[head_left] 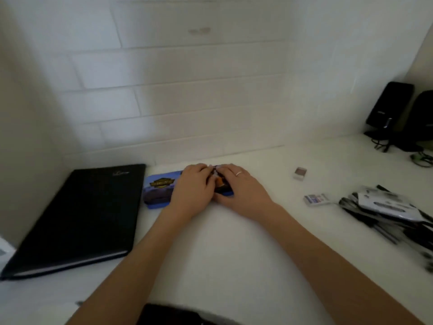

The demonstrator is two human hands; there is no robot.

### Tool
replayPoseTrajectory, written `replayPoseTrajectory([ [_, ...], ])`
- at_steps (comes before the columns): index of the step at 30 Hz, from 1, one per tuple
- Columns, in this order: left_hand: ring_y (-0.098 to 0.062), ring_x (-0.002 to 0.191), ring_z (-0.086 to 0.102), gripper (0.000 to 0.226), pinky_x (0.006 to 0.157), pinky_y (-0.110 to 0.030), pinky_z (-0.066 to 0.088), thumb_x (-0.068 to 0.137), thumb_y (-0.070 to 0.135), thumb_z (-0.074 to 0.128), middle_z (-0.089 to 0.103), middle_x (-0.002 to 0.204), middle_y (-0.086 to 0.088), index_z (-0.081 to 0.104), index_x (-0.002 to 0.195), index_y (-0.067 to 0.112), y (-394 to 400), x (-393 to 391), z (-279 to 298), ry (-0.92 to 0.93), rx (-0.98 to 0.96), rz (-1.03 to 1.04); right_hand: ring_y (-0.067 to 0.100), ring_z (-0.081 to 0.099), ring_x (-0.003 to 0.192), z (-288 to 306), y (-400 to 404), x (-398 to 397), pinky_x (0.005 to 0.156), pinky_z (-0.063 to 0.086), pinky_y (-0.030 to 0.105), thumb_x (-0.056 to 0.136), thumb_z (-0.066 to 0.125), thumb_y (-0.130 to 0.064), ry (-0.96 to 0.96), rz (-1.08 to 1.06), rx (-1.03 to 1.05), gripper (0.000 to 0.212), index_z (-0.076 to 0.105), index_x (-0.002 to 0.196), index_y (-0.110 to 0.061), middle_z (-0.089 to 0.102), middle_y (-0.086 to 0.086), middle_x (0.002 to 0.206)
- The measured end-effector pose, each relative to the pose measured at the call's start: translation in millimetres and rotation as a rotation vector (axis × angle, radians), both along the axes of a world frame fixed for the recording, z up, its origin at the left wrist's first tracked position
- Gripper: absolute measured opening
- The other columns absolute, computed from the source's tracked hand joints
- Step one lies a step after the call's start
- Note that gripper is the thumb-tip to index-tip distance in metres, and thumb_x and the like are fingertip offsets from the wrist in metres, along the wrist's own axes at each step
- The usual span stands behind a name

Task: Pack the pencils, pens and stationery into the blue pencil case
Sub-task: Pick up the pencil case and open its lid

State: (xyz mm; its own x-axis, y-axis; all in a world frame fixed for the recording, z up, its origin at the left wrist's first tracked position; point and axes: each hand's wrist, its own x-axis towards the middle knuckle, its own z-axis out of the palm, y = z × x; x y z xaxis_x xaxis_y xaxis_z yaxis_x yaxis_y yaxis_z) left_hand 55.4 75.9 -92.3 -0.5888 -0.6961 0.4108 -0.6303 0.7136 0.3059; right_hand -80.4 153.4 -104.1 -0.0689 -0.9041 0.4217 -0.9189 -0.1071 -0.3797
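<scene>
- Resting on the white desk (222, 242) near the wall, the blue pencil case (159, 187) lies flat just beside a black folder (77, 214).
- Left hand (191, 192) and right hand (239, 187) both lie over its right half, fingers curled at the far edge; whether they grip the lid is blurred.
- It looks like a rigid, light, smooth box, probably best held by the long edges.
- Pens (389, 214) and two small erasers (315, 199) wait well apart to the right.

White tabletop (222, 254) bears black folder (77, 216), blue rectangular pencil case (159, 188), two small erasers (300, 172) (315, 199), bundled dark pens (386, 214).
</scene>
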Motion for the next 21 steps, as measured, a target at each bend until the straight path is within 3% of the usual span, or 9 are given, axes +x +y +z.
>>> replayPoseTrajectory([
  [4,-0.018,0.128,0.044,0.044,0.102,-0.022,0.029,0.093,0.036,0.051,0.051,0.14,-0.003,0.053,0.133,0.017,73.1,30.5,17.8,-0.017,0.133,-0.197,0.016,0.047,0.121,10.5,81.4,8.3,0.094,0.043,0.032,0.08,0.049,-0.065,0.193,-0.06,0.066,0.066,0.045,0.131,-0.025,0.049,-0.005,0.134],
  [7,-0.009,0.128,0.041,0.06,0.101,-0.013,0.026,0.084,0.043,0.064,0.045,0.145,0.002,0.046,0.138,0.026,106.4,57.8,26.0,-0.124,0.256,-0.367,0.018,0.043,0.126,18.4,133.5,10.6,0.097,0.042,0.034,0.084,0.046,-0.062,0.292,-0.096,0.158,0.064,0.04,0.135,-0.023,0.041,-0.003,0.142],
  [9,-0.017,0.142,0.022,0.085,0.116,-0.035,0.007,0.076,0.054,0.067,0.027,0.155,0.001,0.025,0.146,0.031,105.8,72.9,23.3,-0.26,0.213,-0.281,0.017,0.038,0.131,22.8,158.2,13.1,0.1,0.039,0.032,0.088,0.046,-0.057,0.265,-0.119,0.229,0.063,0.036,0.138,-0.022,0.034,-0.003,0.148],
  [11,-0.025,0.146,0.01,0.107,0.117,-0.054,-0.002,0.067,0.06,0.071,0.016,0.158,-0.001,0.009,0.149,0.032,98.3,87.4,17.5,-0.207,0.24,-0.114,0.017,0.034,0.133,26.1,171.6,16.8,0.102,0.037,0.032,0.09,0.045,-0.054,0.223,-0.129,0.278,0.061,0.032,0.14,-0.021,0.03,-0.002,0.15],
  [13,-0.025,0.143,0.02,0.114,0.117,-0.053,0.014,0.063,0.052,0.079,0.02,0.157,-0.004,0.01,0.15,0.026,95.6,99.5,11.7,-0.021,0.393,-0.097,0.017,0.034,0.134,25.0,177.4,19.3,0.105,0.036,0.032,0.091,0.042,-0.054,0.188,-0.133,0.296,0.062,0.03,0.141,-0.02,0.026,-0.002,0.153],
  [16,-0.017,0.129,0.04,0.111,0.111,-0.038,0.034,0.06,0.037,0.086,0.03,0.149,-0.002,0.021,0.148,0.02,98.7,112.6,5.1,0.154,0.559,-0.146,0.017,0.036,0.135,18.3,180.5,22.9,0.108,0.035,0.032,0.087,0.045,-0.058,0.056,-0.159,0.318,0.074,0.019,0.146,-0.022,0.02,-0.005,0.157],
  [21,-0.018,0.124,0.047,0.113,0.108,-0.038,0.039,0.054,0.039,0.089,0.034,0.145,-0.001,0.024,0.146,0.028,95.4,114.3,6.0,0.219,0.602,-0.174,0.015,0.057,0.109,11.2,180.6,23.8,0.096,0.046,0.037,0.08,0.055,-0.058,-0.195,-0.218,0.217,0.056,0.033,0.126,-0.034,0.052,-0.004,0.135],
])
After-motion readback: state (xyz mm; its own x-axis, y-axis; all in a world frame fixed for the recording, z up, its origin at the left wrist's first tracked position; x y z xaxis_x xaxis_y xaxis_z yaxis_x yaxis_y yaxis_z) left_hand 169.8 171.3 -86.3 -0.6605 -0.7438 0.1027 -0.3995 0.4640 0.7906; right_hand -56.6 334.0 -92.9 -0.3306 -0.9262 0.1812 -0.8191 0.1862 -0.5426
